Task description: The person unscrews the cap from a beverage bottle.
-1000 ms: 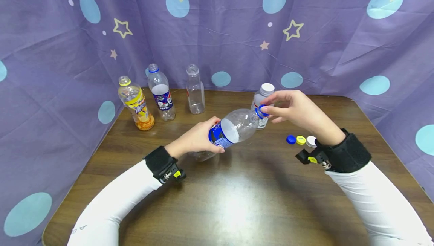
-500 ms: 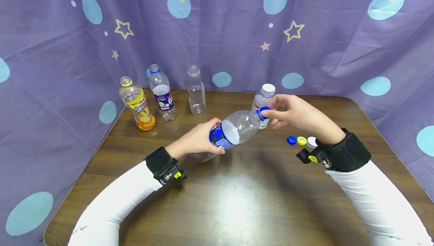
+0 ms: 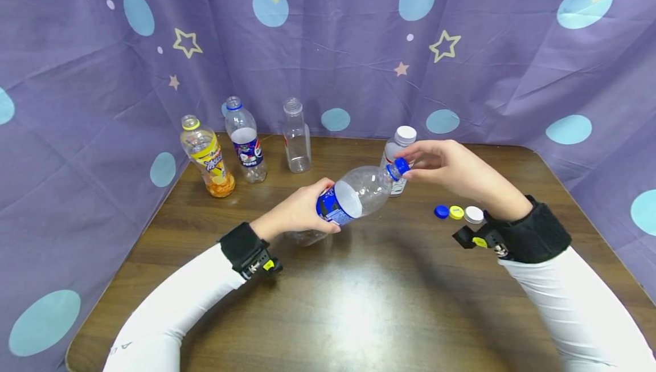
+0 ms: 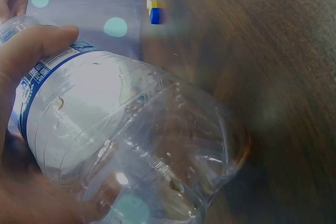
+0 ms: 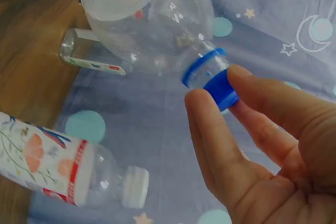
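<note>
My left hand grips a large clear plastic bottle round its blue label, the neck tilted up to the right. A blue bottle cap sits at the mouth, above the blue neck ring. My right hand has its thumb and fingertips on either side of that cap. In the left wrist view, the clear base of the bottle is close, with the left thumb over the label.
Behind stand an uncapped yellow-label bottle, an uncapped Pepsi bottle, a bare clear bottle and a white-capped bottle. Loose blue, yellow and white caps lie on the table at right.
My right fingers have turned about the blue cap, curling in and then straightening again, and more of the cap shows. The left hand and bottle have hardly moved.
</note>
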A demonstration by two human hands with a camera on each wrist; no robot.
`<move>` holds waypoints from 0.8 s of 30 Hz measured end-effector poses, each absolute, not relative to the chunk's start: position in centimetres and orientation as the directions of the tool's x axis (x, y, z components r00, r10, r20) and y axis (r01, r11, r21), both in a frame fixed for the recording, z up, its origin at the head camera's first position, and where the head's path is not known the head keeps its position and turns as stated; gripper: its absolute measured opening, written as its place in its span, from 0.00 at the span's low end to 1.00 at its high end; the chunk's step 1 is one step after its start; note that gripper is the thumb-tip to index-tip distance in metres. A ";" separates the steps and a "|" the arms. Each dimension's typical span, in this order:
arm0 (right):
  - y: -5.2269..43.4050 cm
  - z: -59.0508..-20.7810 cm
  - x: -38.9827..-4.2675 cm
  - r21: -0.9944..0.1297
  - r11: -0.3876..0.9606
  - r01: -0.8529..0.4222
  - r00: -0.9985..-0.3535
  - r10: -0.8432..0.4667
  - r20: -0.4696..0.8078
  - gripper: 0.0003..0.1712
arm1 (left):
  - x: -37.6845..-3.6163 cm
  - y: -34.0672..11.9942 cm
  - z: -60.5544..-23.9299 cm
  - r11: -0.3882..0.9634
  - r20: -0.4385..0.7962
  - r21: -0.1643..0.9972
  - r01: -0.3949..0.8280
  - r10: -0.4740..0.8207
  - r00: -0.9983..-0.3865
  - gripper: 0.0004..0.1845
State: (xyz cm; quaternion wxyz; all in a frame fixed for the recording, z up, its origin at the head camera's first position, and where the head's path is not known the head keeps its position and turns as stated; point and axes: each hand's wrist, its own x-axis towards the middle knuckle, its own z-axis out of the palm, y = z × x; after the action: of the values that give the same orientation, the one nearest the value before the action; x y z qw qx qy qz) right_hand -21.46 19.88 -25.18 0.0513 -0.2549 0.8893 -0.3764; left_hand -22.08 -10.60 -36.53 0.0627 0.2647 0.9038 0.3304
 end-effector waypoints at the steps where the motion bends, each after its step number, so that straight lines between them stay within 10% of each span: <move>1: 20.2 -25.0 -21.5 -0.698 0.587 -0.410 -0.875 -0.468 0.121 0.23 | -22.1 -10.6 -36.5 0.641 0.062 0.630 0.438 0.520 -0.852 0.44; 6: 23.1 -24.4 -22.4 -0.627 0.655 -0.422 -0.895 -0.191 0.402 0.22 | -22.4 -10.7 -36.3 0.638 0.079 0.623 0.453 0.525 -0.848 0.44; 13: 29.6 -28.5 -26.6 -0.436 0.800 -0.413 -0.642 0.084 0.762 0.22 | -22.4 -10.7 -36.4 0.638 0.083 0.624 0.451 0.520 -0.850 0.44; 17: 33.4 -32.8 -28.0 -0.310 0.905 -0.290 -0.779 -0.035 0.626 0.20 | -22.4 -10.6 -36.4 0.642 0.073 0.627 0.441 0.516 -0.854 0.45; 24: 37.1 -38.1 -28.1 -0.163 0.965 -0.207 -0.978 -0.209 0.007 0.16 | -22.3 -10.5 -36.3 0.646 0.051 0.630 0.431 0.520 -0.853 0.45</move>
State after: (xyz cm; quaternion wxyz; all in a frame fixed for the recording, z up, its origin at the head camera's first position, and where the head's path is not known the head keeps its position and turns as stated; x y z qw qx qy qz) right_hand -28.14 37.14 -38.07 0.0050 -0.1051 0.9911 -0.0816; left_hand -22.32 -10.49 -36.28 0.0675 0.2629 0.9047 0.3285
